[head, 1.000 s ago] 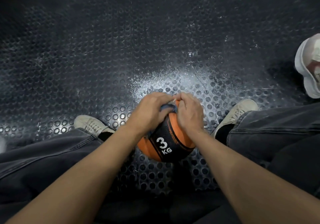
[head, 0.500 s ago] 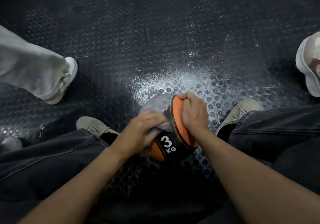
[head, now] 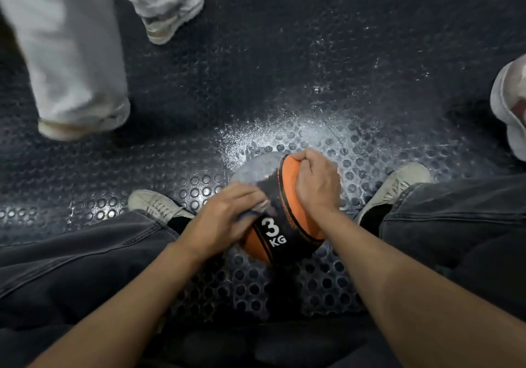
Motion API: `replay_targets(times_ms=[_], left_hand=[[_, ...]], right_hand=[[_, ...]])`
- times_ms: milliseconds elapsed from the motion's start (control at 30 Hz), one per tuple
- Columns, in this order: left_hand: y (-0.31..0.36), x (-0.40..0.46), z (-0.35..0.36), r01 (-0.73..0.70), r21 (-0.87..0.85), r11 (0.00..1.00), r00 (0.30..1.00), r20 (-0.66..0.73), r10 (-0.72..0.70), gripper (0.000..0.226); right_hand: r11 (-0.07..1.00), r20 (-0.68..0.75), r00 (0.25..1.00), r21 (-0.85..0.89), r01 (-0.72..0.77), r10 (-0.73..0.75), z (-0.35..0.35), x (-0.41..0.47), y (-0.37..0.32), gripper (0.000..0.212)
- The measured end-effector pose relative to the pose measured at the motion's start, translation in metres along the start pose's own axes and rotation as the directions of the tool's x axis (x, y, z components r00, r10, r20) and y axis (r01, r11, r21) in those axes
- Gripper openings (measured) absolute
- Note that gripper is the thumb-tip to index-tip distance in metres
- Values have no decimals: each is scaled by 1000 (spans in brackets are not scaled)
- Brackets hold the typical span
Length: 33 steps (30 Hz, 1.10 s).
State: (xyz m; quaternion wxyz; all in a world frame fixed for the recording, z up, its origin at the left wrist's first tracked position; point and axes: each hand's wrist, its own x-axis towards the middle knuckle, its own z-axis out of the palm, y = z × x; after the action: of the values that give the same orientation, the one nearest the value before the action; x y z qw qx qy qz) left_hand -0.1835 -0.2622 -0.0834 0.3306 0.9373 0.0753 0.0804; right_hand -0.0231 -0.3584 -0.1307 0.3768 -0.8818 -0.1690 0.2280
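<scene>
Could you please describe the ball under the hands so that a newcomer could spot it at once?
On the dark studded rubber floor, look between the two beige canvas shoes poking from dark jeans. There sits the round orange-and-black ball, steadied by the right hand while the left hand presses a grey cloth to it. It alone is orange, marked "3 KG" in white.
</scene>
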Motion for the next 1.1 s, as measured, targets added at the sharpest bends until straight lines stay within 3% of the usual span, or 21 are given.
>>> replay_targets(times_ms=[133, 267, 433, 567, 667, 800, 833, 933, 967, 1100], left_hand=[[16, 44, 30, 122, 59, 991, 987, -118, -114, 11], [0, -2, 10, 25, 19, 999, 999, -48, -24, 21], [1, 0, 14, 332, -15, 943, 915, -238, -326, 15], [11, 0, 21, 320, -40, 946, 917, -236, -320, 13], [3, -3, 10, 478, -105, 872, 812, -325, -485, 14], [7, -8, 7, 395, -22, 918, 900, -188, -392, 19], [1, -5, 5, 436, -25, 900, 880, -199, -431, 17], [-9, 12, 3, 648, -121, 752, 692, -319, -647, 12], [-4, 16, 6, 648, -117, 752, 692, -321, -646, 13], [22, 0, 14, 433, -50, 900, 882, -183, -434, 15]], right_hand=[[998, -3, 1000, -59, 15, -15, 1, -8, -1, 26], [998, -15, 999, -31, -45, 45, -4, -7, 3, 31], [988, -86, 985, 5, -151, 151, 1, -2, -3, 29], [968, -152, 961, -60, -242, 231, -3, -8, -2, 23], [972, -74, 974, -84, -220, 215, 0, -3, -14, 16], [996, 46, 998, -83, -42, 46, 13, -13, -16, 10], [995, 39, 998, -90, -35, 39, 13, -17, -14, 10], [994, -5, 999, -94, -55, 54, 13, -21, -13, 13], [994, -17, 998, -91, -68, 67, 12, -21, -14, 14], [992, -20, 993, -57, -115, 114, 6, -19, -5, 13]])
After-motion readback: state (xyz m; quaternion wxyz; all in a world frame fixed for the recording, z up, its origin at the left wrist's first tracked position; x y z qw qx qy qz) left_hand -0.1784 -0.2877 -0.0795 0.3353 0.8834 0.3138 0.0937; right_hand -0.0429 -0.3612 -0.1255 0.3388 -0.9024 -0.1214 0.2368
